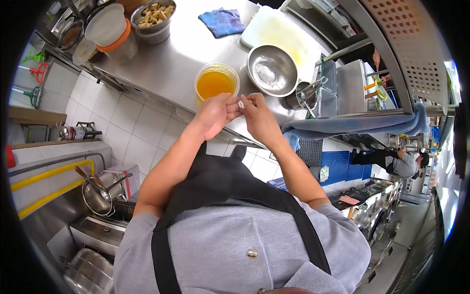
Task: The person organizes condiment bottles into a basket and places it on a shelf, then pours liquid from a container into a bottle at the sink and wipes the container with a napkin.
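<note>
Both hands meet at the front edge of the steel counter (pixel 188 56). My left hand (pixel 215 115) has its fingers bent together, touching a small whitish thing (pixel 241 104) too small to name. From the other side, my right hand (pixel 259 117) pinches that same thing between thumb and fingers. Just behind my left hand, a clear round tub (pixel 215 83) holds orange-yellow liquid. A perforated metal colander (pixel 272 70) lies beyond my right hand, against a white cutting board (pixel 279 36).
A blue-purple cloth (pixel 222 22) lies at the back. Left are a metal bowl of cut pieces (pixel 152 20) and an orange-rimmed tub (pixel 120 46). A metal pot (pixel 303 95) stands right of the colander, near a hanging blue towel (pixel 352 126). Another person (pixel 404 164) stands far right.
</note>
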Demonstrator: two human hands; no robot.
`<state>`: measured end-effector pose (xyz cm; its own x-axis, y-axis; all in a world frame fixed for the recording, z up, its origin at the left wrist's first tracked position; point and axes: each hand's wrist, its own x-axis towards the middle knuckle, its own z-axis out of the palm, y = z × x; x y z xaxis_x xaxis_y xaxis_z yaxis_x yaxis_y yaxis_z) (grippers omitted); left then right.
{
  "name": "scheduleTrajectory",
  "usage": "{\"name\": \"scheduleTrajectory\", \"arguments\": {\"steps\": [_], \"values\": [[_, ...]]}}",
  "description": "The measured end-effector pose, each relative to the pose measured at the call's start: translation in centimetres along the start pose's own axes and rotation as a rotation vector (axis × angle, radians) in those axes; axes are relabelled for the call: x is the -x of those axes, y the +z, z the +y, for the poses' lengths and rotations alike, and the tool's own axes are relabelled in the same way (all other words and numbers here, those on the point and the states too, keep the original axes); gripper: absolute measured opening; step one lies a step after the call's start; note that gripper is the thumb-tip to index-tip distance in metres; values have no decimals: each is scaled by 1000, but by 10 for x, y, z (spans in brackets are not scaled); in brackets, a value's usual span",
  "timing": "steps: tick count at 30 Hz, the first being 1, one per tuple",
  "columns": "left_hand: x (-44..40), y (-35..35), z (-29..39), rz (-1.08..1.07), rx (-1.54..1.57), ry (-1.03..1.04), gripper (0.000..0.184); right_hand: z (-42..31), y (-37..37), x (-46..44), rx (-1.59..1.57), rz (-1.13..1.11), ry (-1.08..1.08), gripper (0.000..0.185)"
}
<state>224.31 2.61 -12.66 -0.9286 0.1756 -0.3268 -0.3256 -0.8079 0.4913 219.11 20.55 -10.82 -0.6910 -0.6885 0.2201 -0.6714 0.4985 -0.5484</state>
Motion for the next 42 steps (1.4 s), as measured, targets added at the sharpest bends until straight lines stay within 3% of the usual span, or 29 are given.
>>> {"name": "scheduleTrajectory", "arguments": {"steps": [1,3,4,5,6,8,9,11,14,17,25,27,31,34,36,37,39,40,42], "values": [[2,-1,1,8,9,-5,43,8,-3,-4,-3,-11,5,34],[7,-9,8,161,-351,190,39,26,-9,-24,-77,-2,-60,27],[5,-21,20,278,-902,416,38,41,-9,-44,-3,104,-46,18],[-1,-29,30,480,-1155,608,36,41,-12,-66,4,170,186,19],[-9,-38,38,687,-1402,800,35,52,-10,-90,8,172,273,26],[-35,-73,63,745,-1551,706,37,65,8,-124,2,61,280,27],[-44,-79,69,749,-1547,703,37,68,16,-134,-1,-42,284,28],[-56,-90,79,551,-1482,454,36,73,30,-142,39,-138,332,29],[-74,-116,74,442,-1478,511,33,74,37,-152,150,-262,356,29],[-86,-124,68,507,-1523,584,33,65,41,-151,278,-302,327,27],[-84,-112,60,648,-1566,548,34,52,47,-123,553,-341,209,21],[-85,-110,53,655,-1557,564,35,47,44,-119,449,-368,378,22],[-84,-102,45,654,-1591,540,36,39,35,-104,541,-413,415,25],[-78,-97,44,632,-1614,530,36,64,21,-88,449,-434,385,28],[-69,-94,45,610,-1638,545,36,62,4,-64,313,-178,485,31],[-65,-91,46,593,-1612,497,39,67,-2,-48,304,-170,488,31],[-56,-87,43,567,-1599,456,42,78,-11,-10,-350,55,649,26],[-50,-93,36,704,-1518,523,43,73,-16,8,-358,73,653,26],[-33,-99,21,888,-1368,636,45,64,-25,46,-919,235,750,20]]}}
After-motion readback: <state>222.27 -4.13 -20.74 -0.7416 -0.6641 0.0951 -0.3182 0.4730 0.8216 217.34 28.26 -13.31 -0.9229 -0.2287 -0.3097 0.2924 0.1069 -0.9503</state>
